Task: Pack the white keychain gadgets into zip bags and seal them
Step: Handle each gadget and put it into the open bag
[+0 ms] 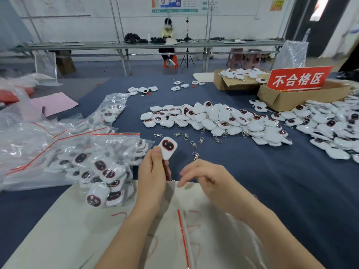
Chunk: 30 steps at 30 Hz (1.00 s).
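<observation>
Head view: empty zip bag (182, 235) flat on white sheet (58, 230), nearest. Left grip (153, 177) clamped on white gadget (168, 147), upright above blue counter (262, 181). Right grip (202, 175) loosely curled at bag mouth; pinching or not, cannot tell. Filled bags (97, 171) to left. Loose metal clasps (194, 144) beyond, then gadget heap (213, 119). Cardboard box (287, 98) with red sign (299, 78) farther right.
</observation>
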Motion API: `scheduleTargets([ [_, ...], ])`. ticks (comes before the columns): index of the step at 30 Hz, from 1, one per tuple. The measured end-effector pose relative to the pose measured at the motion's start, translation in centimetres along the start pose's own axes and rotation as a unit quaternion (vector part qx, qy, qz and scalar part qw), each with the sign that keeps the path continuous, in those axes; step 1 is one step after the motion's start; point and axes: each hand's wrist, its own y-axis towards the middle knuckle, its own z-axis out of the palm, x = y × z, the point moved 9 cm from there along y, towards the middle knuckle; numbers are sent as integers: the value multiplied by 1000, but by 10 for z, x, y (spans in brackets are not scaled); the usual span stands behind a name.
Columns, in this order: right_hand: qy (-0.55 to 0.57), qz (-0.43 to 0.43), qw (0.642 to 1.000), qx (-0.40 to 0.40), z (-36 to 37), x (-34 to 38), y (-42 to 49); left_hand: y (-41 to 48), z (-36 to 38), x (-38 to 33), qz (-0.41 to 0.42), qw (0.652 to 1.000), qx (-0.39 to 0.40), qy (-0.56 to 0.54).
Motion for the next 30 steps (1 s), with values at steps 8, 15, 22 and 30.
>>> scheduleTargets([
  [8,-204,-91,969,108,50,6,-24,-29,-35,3,-37,999,24,20],
  [15,-111,8,994,-13,25,-8,-20,-60,-38,-3,-121,983,129,58],
  [22,-69,99,985,-121,1,-28,-16,-101,-9,-27,-92,965,241,40],
  [30,-81,116,979,-150,-3,-28,-18,-114,-1,-18,-25,941,322,97],
])
